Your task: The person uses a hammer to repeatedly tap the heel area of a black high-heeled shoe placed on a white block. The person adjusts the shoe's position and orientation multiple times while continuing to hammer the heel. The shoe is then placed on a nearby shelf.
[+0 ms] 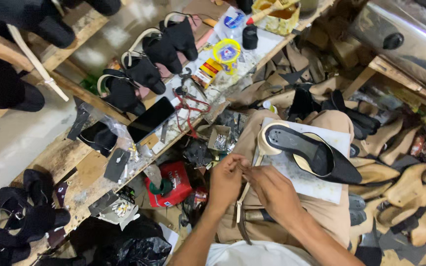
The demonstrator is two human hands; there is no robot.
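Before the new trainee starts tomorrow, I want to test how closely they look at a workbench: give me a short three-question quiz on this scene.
1. True or false: the black pointed shoe with a cream insole rests on a white board across the person's lap.
2. What do the left hand and right hand pinch between them?
A. a thin cream strap
B. a hammer
C. a paintbrush
3. What dark flat rectangular thing lies on the wooden bench beside the red-handled pliers?

Key: 1 true. 2 A. 3 a black phone.
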